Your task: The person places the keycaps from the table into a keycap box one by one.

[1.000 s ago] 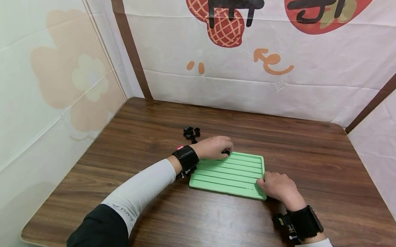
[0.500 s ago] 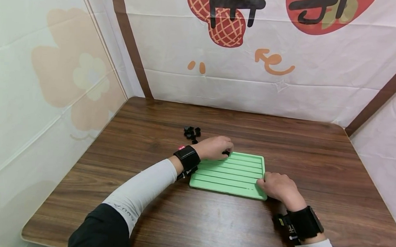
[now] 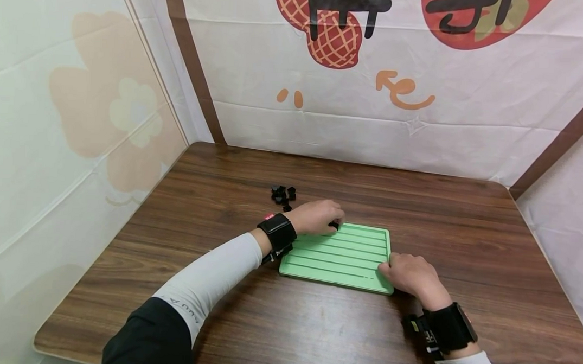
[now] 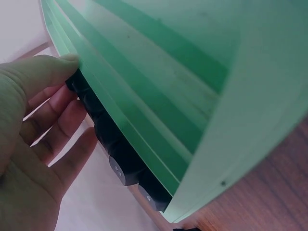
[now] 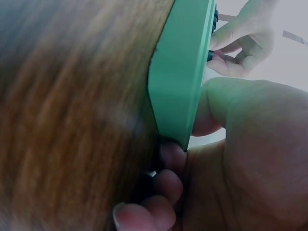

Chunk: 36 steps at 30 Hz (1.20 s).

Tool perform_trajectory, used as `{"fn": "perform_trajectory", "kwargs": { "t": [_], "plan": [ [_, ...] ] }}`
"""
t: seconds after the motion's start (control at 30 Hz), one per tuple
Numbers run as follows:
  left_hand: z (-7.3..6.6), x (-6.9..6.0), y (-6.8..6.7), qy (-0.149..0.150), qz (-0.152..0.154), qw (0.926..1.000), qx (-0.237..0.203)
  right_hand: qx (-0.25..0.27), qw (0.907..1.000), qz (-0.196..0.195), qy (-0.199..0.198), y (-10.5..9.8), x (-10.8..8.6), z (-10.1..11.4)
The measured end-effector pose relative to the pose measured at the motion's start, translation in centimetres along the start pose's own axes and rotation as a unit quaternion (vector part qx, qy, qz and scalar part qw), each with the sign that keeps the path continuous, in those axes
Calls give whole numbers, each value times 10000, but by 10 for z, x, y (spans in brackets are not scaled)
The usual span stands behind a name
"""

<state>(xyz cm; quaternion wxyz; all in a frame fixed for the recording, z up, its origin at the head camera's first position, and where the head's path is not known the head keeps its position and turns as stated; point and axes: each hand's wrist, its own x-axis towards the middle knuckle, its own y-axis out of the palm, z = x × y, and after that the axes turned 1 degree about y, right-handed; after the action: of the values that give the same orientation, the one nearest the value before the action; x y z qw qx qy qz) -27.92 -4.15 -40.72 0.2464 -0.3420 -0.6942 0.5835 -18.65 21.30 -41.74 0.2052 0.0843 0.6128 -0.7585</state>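
Item one: a green tray (image 3: 337, 262), ribbed with parallel ridges, lying flat on the brown wood-grain table (image 3: 441, 210).

Item two: a row of black pieces (image 4: 113, 139), close together in the tray's far channel; we see pale marks on the two at one end.

Item three: a left hand (image 3: 316, 217), at the tray's far edge. We find its thumb and fingertips pinching a small black piece (image 5: 210, 55); the remaining fingers are bent behind the row.

Item four: a right hand (image 3: 411, 274), gripping the tray's right edge near the near corner, thumb at the rim, fingers curled low beside the table.

Item five: loose black pieces (image 3: 281, 195), clustered on the table beyond the left wrist; we cannot count them surely.

Item six: two black wristbands (image 3: 277, 231), one per arm, above white sleeves (image 3: 214, 273).

Item seven: a pale printed sheet (image 3: 247, 66) behind the table, bearing red and orange motifs.
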Motion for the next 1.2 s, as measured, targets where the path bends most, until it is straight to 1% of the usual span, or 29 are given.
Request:
{"fn": "perform_trajectory", "kwargs": {
  "t": [0.3, 0.57, 0.67, 0.87, 0.97, 1.07, 1.2],
  "plan": [
    [-1, 0, -1, -111, 67, 9999, 42, -1, 10000, 43, 18, -1, 0, 1],
    [-1, -3, -3, -287, 190, 9994, -61, -4, 10000, 39, -3, -1, 0, 0],
    [0, -5, -4, -285, 172, 9994, -100, -5, 10000, 28, 23, -1, 1, -1],
    [6, -9, -6, -246, 12, 9997, -41, 52, 10000, 4, 21, -1, 0, -1],
    [9, -13, -8, -358, -25, 9994, -11, 78, 10000, -18, 12, -1, 0, 0],
    [13, -19, -11, -531, -39, 9986, -1, 84, 10000, -44, 3, -1, -1, -1],
    [20, -27, -12, -703, -49, 9975, 64, 98, 9999, -75, -17, 0, -1, 0]
  ]
}}
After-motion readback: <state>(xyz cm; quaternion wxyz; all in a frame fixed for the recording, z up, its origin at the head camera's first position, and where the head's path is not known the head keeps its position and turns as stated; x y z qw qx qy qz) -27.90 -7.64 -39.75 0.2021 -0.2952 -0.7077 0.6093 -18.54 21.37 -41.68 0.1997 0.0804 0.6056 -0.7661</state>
